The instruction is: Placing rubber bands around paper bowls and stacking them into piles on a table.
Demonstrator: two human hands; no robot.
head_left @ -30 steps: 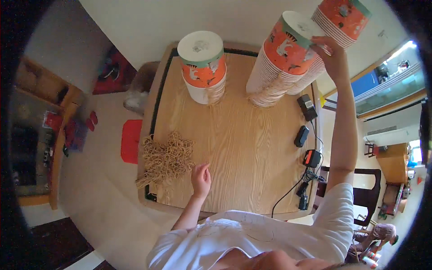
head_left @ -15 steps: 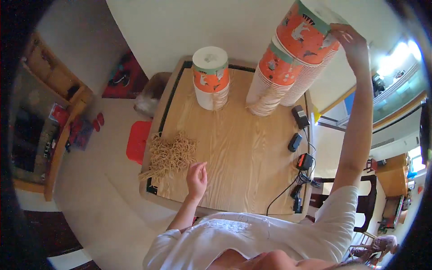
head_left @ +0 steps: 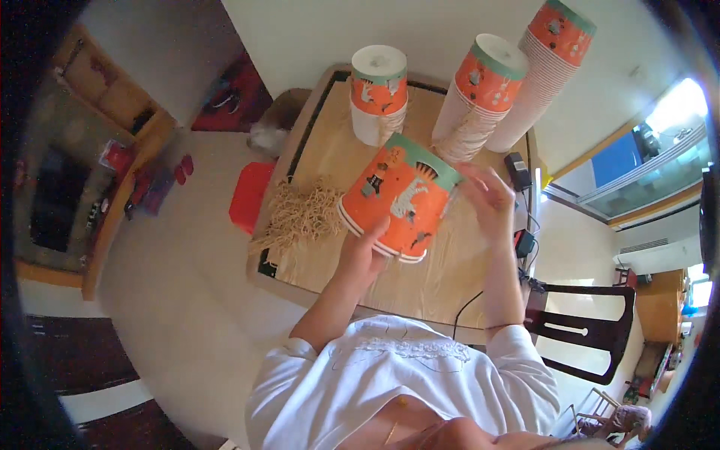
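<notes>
Tilted in front of me, above the table, is an orange paper bucket point(head_left: 401, 199) with a green band and animal prints. Its rim, showing a double edge, points down and toward me. My left hand point(head_left: 364, 251) grips it at the rim, thumb on the outer wall. At its green base end, my right hand point(head_left: 487, 193) has its fingertips on the edge. Behind stand upside-down nested stacks of like buckets: a short one point(head_left: 379, 94), a middle one point(head_left: 480, 90) and a tall one point(head_left: 544, 75). Tan strands cling to the two shorter stacks.
A heap of tan looped bands point(head_left: 304, 214) lies at the table's left edge. Black adapters point(head_left: 517, 171) and cables lie along the right edge. A red stool point(head_left: 247, 196) stands left of the table, a dark chair point(head_left: 581, 330) to its right.
My right hand has brought the top bucket down from the tall stack toward me. My left hand has moved from beside the heap to the bucket's rim. The view has shifted.
</notes>
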